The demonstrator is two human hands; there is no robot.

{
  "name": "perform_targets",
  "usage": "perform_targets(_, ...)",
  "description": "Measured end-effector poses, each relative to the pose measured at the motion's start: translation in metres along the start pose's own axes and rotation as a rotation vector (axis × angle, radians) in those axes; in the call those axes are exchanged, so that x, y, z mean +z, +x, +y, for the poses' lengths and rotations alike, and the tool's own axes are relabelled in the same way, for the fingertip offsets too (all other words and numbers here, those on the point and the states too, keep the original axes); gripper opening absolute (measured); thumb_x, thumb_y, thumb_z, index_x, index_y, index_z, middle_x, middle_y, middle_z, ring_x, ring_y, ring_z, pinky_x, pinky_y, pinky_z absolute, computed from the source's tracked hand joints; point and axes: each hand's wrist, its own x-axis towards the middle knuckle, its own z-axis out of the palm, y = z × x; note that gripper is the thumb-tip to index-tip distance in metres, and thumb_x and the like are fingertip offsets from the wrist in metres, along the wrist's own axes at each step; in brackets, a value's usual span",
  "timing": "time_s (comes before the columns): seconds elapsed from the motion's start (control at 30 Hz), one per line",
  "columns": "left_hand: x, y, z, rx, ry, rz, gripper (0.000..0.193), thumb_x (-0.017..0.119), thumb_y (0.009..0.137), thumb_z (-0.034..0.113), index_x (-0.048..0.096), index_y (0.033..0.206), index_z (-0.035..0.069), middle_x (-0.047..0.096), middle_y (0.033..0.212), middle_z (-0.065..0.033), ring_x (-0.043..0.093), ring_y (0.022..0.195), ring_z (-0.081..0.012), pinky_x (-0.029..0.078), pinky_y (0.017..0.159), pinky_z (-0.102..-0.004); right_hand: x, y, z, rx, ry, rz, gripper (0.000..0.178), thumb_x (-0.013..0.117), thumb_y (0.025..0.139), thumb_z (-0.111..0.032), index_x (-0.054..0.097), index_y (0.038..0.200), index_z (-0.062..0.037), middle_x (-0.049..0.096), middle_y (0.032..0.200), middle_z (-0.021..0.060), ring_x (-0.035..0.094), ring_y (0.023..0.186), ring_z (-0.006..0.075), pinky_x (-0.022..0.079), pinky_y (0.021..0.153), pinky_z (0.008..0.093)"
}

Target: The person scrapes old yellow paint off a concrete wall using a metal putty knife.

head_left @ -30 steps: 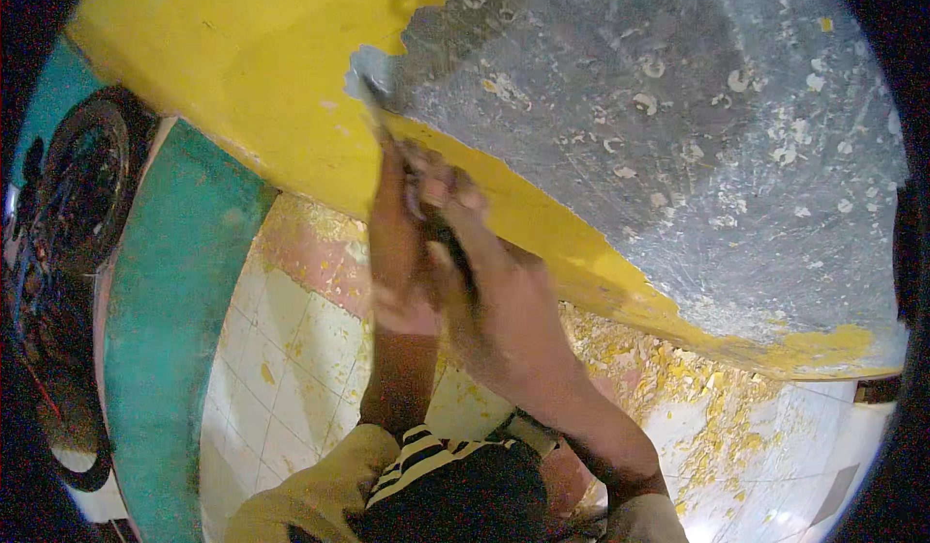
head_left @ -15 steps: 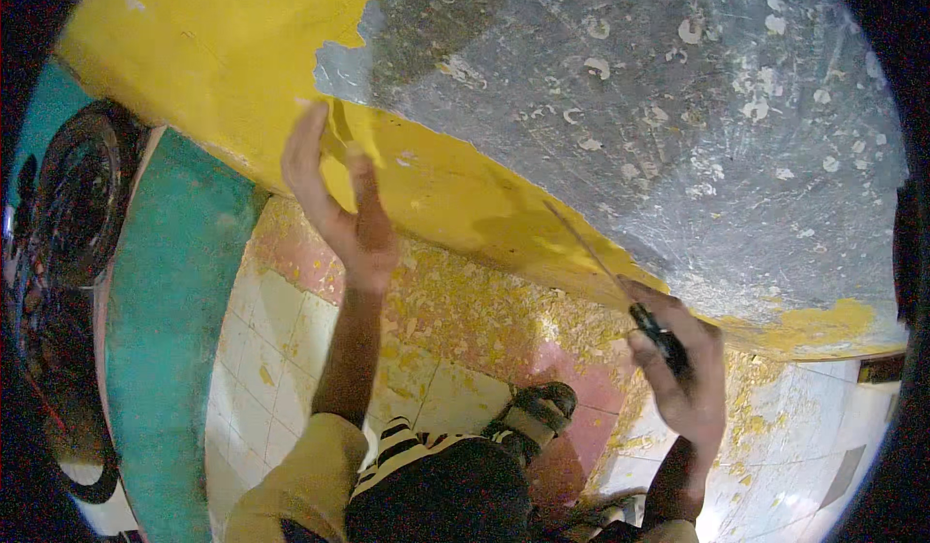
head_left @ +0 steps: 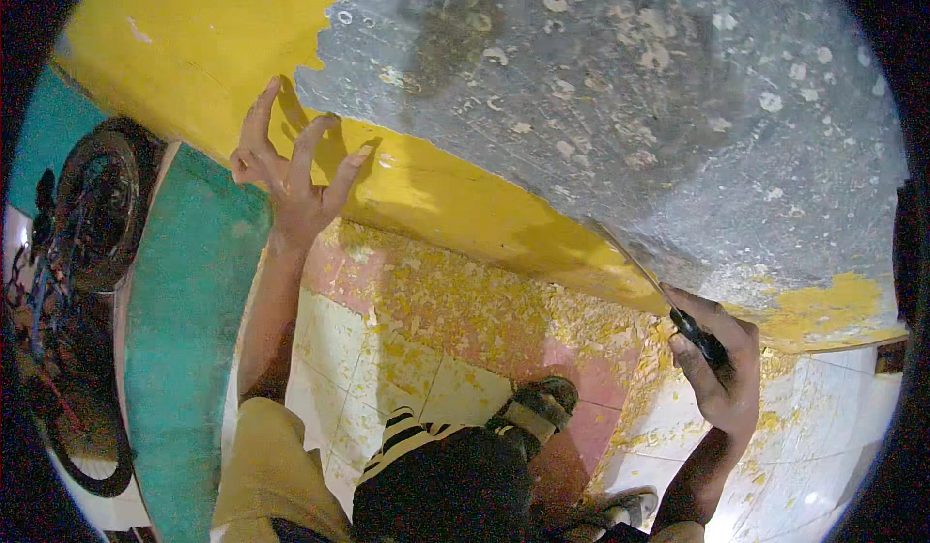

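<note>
My left hand (head_left: 295, 189) is open, fingers spread, its fingertips at the yellow painted strip (head_left: 426, 170) of the wall, just below the ragged paint edge. Whether every fingertip touches cannot be told. In my right hand (head_left: 722, 369) is a black-handled tool (head_left: 696, 335) with a long, thin metal blade. The blade slants up and left, its tip at the border between the yellow paint and the bare grey patch (head_left: 581, 88). Whether the blade is flat or round cannot be made out. Pale spots and scratches mark the grey patch.
Yellow paint flakes (head_left: 455, 296) cover the floor along the wall's foot. A sandalled foot (head_left: 538, 412) stands on the pink and white tiles below. At the left are a green surface (head_left: 184, 349) and a motorbike's wheel (head_left: 102, 204).
My left hand has moved left along the yellow paint and its fingers have spread. The tool in my right hand has shifted right and slightly down. The view has shifted a little too.
</note>
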Motion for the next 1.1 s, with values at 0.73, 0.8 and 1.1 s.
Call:
perform_targets(0.73,-0.021,0.025,-0.003,0.094,0.080,-0.174,0.039,0.073,0.075,0.037,0.065,0.102,0.010,0.029,0.141,-0.0244,0.026,0.129,-0.0357,0.016,0.096,-0.0462,-0.049,-0.048,0.051,0.065,0.070,-0.070,0.033,0.063,0.081,-0.007,0.062,0.113,-0.0008,0.065,0.106,0.0210,0.067,0.091,0.0266,0.050,0.080,0.0305)
perform_targets(0.8,-0.022,0.024,-0.007,0.109,0.096,-0.176,0.039,0.073,0.075,0.037,0.065,0.102,0.010,0.029,0.141,-0.0246,0.026,0.129,-0.0358,0.017,0.096,-0.0461,-0.051,-0.050,0.054,0.075,0.084,-0.060,0.033,0.063,0.081,-0.007,0.062,0.113,-0.0010,0.065,0.106,0.0208,0.067,0.090,0.0265,0.050,0.080,0.0304)
perform_targets(1.1,-0.020,0.022,-0.004,0.104,0.111,-0.182,0.039,0.073,0.076,0.038,0.063,0.102,0.011,0.027,0.142,-0.0259,0.026,0.129,-0.0364,0.016,0.097,-0.0462,-0.046,-0.046,0.055,0.012,0.042,-0.021,0.035,0.064,0.080,-0.009,0.062,0.115,-0.0028,0.066,0.101,0.0194,0.067,0.084,0.0257,0.050,0.079,0.0302)
